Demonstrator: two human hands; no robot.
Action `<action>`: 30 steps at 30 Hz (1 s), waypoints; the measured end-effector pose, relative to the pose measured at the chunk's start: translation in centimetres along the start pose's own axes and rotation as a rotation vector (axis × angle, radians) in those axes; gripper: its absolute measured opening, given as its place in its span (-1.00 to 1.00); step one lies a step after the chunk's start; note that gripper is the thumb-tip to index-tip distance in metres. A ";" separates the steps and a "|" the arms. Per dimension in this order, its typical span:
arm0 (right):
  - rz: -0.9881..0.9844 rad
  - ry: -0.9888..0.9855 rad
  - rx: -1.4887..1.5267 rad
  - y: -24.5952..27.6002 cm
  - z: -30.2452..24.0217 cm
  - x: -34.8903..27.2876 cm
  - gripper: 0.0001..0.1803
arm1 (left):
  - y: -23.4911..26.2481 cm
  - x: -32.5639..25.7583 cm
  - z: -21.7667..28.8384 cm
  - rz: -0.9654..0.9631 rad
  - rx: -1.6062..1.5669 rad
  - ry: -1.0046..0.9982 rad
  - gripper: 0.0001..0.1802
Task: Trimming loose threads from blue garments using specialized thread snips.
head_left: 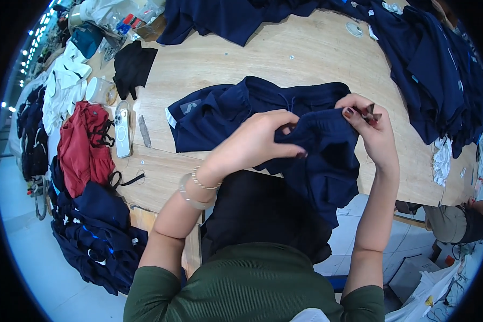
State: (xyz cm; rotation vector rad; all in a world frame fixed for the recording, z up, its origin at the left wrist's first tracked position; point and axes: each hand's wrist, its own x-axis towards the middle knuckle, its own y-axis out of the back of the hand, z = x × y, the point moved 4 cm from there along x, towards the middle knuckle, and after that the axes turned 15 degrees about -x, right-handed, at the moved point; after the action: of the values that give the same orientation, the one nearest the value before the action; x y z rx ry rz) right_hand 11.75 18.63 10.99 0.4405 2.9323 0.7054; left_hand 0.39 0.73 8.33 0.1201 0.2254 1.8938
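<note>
Two bare hands work a pair of navy shorts (263,115) that lies at the near edge of the wooden table (306,53), its waistband end spread flat on the wood and its near part lifted and hanging over the edge toward the person's lap. The left hand (255,140) has its fingers (290,153) curled shut over a bunched fold of the navy cloth, a bracelet and a clear bangle showing at the wrist. The right hand (373,131) pinches the upper edge of the same fold, and its fingers are also closed on a small dark tool (371,111) at the fingertips; what kind of tool it is cannot be told. A white tab sits at the left edge of the shorts. To the left on the table lie a white phone (123,129), a narrow grey strip (144,131), a black cloth (131,67) and a red garment (83,145), with a heap of dark blue clothes (99,236) below it. More navy garments are piled along the far edge (231,16) and down the right side (440,75) of the table. A second person sits low at the right edge of the view (461,222).
</note>
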 end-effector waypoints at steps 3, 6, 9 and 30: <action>0.025 -0.005 0.032 0.1 0.9 0.7 -0.91 | -0.6 0.7 -1.1 0.028 -0.281 0.115 -0.61; 0.025 -0.052 0.034 -0.4 2.3 1.1 -0.91 | -1.2 0.4 -1.0 -0.024 -0.632 0.239 -0.70; -0.067 -0.073 0.025 -2.8 2.9 0.9 -0.89 | -1.8 0.0 -0.5 0.006 -0.730 0.204 -0.75; 0.118 -0.301 0.233 -5.7 -2.5 -7.7 -0.70 | -2.3 -0.3 0.0 0.297 -0.415 -0.227 -0.82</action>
State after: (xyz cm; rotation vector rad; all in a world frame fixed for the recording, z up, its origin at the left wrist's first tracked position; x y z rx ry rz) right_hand 17.27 10.38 10.74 0.6801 2.7243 0.2752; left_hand 2.62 1.12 7.87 0.0886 -0.3585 2.1598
